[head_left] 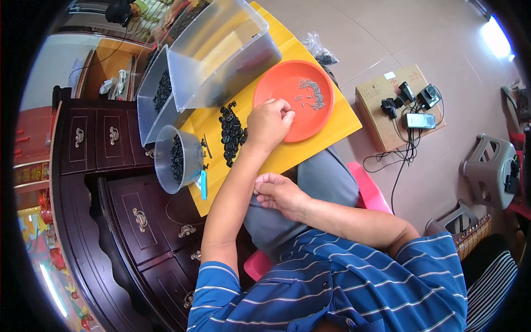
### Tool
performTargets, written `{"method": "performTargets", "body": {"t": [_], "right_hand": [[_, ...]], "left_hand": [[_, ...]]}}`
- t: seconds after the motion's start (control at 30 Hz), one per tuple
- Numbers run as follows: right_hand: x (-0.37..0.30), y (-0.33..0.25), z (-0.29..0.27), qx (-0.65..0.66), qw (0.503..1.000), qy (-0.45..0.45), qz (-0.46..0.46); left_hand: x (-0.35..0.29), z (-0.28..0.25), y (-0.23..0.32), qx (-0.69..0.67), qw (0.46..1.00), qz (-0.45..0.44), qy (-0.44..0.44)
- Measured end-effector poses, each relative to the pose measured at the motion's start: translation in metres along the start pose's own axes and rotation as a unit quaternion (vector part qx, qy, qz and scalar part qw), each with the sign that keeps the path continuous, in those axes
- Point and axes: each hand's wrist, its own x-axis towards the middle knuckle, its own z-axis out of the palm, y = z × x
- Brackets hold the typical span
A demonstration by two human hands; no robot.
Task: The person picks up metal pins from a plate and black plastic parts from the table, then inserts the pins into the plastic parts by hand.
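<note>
My left hand [270, 125] is over the left rim of a round orange plate [287, 77], its fingers curled closed. Whatever it may hold is hidden. On the plate lies a scatter of small silvery metal pins [315, 95]. Nearer to me, above my lap at the edge of the yellow board [336, 117], my right hand [279, 195] has thumb and fingers pressed together. Anything in that pinch is too small to make out. Beside my left wrist a pile of small black parts [231, 133] is spread on the board.
A clear plastic bin [221, 61] and another bin holding black parts [161, 91] stand at the far left. Closer are a round clear tub [191, 150] and a blue-handled tool [204, 185]. Dark drawers [138, 213] flank the left; a cardboard box [376, 91] carries cabled devices at right.
</note>
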Motion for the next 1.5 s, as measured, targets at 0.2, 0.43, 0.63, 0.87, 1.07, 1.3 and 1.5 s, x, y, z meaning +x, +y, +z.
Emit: {"method": "performTargets", "body": {"t": [0.2, 0.43, 0.63, 0.87, 1.07, 1.3, 1.5], "right_hand": [[0.0, -0.001, 0.001, 0.002, 1.0, -0.003, 0.008], [-0.003, -0.003, 0.002, 0.003, 1.0, -0.008, 0.007], [-0.002, -0.003, 0.002, 0.004, 1.0, -0.01, 0.005], [-0.004, -0.006, 0.004, -0.031, 0.998, 0.007, -0.062], [-0.007, 0.0, 0.009, -0.124, 0.983, -0.031, -0.132], [-0.006, 0.014, 0.009, -0.246, 0.96, -0.067, -0.113], [-0.001, 0.022, 0.001, -0.305, 0.94, -0.098, -0.117]], "left_hand": [[0.007, 0.004, -0.002, 0.054, 0.997, 0.051, 0.012], [0.014, -0.002, 0.004, 0.15, 0.983, 0.098, -0.045], [-0.002, -0.018, 0.004, 0.117, 0.987, 0.099, -0.046], [-0.084, -0.078, 0.003, 0.015, 1.0, 0.006, 0.026], [-0.164, -0.1, -0.009, 0.005, 0.998, -0.059, 0.013], [-0.205, -0.098, -0.007, 0.023, 0.999, -0.037, 0.027], [-0.219, -0.094, -0.002, 0.041, 0.999, 0.004, 0.032]]}}
